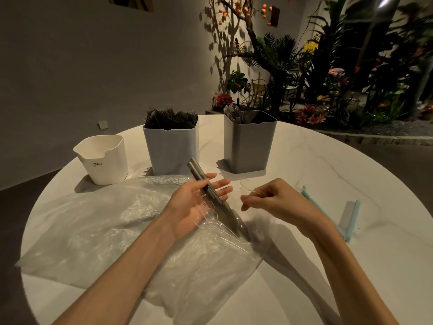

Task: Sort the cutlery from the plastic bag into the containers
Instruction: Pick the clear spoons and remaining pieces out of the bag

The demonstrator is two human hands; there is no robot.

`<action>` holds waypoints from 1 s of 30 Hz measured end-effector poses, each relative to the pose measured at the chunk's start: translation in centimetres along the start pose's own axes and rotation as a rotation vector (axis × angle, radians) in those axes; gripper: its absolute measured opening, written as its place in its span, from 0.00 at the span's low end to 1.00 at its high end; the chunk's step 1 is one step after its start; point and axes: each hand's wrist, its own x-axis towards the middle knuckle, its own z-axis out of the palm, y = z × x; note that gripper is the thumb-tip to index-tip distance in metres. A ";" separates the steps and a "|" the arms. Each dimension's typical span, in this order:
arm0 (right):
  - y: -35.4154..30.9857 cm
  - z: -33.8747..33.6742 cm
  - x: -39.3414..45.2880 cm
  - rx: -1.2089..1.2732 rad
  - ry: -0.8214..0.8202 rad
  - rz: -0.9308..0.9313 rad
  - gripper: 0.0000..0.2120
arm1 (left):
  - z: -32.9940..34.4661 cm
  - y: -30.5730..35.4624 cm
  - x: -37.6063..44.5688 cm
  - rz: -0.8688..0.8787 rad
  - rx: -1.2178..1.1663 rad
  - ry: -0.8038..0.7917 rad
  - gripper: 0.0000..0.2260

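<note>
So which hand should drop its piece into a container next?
Probably the right hand: it pinches one clear plastic spoon and is nearest the dark grey square container. The left hand lies open, cradling mixed metal and clear cutlery.

We see a white container (103, 159), a pale grey container (172, 148), a darker grey container (249, 141), a white marbled table (328, 174) and a pale blue clip (328, 214).
</note>
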 end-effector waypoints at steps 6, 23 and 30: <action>-0.5 0.1 -0.1 0.181 -0.129 -0.003 0.18 | 0.0 0.2 0.0 -0.002 0.128 0.002 0.15; -1.2 -0.7 -0.6 0.750 -0.153 0.015 0.12 | -0.2 0.2 -0.3 0.047 0.424 -0.020 0.12; -0.8 -1.1 -0.6 0.777 -0.161 0.052 0.16 | -1.1 -0.4 0.5 0.161 0.923 0.160 0.16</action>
